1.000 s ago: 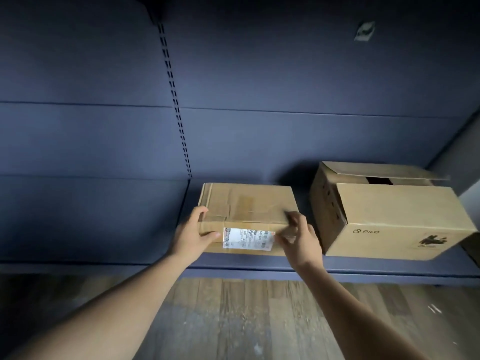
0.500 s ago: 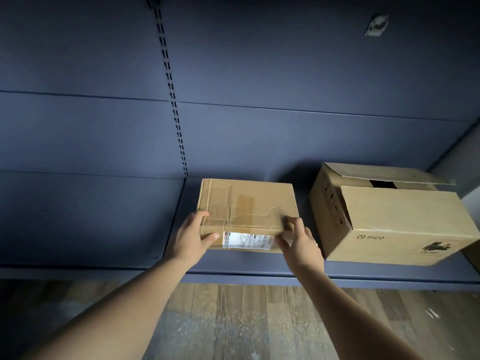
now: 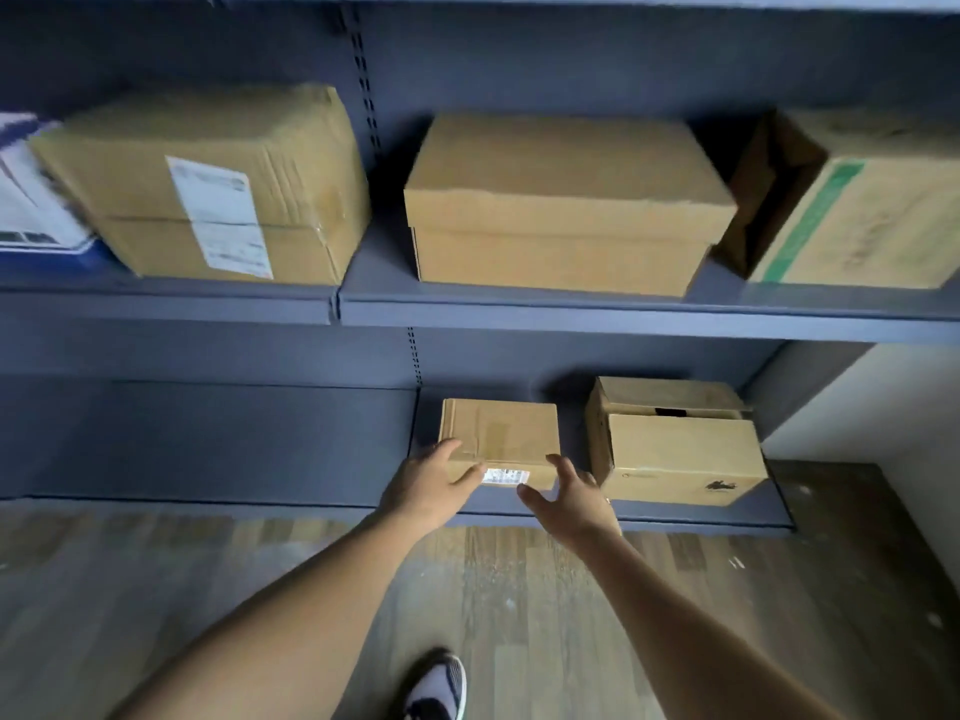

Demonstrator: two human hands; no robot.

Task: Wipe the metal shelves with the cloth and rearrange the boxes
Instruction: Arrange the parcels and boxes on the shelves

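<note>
A small taped cardboard box (image 3: 506,433) with a white label sits on the lower metal shelf (image 3: 249,444), just right of the upright. My left hand (image 3: 428,485) holds its front left corner, fingers on top and thumb on the front face. Just off the front right corner, my right hand (image 3: 569,498) hovers with fingers spread, holding nothing. To the right stands a larger cardboard box (image 3: 680,454) with a loose top flap. No cloth is in view.
The upper shelf (image 3: 571,311) carries a labelled box (image 3: 208,184), a plain lidded box (image 3: 561,210), a green-striped box (image 3: 857,210) and a blue and white package (image 3: 31,210) at far left. The lower shelf's left bay is bare. Below me are a wooden floor and my shoe (image 3: 436,688).
The view has pulled back and now takes in the upper shelf. My right hand has let go of the small box and opened. The box sits further back on the lower shelf.
</note>
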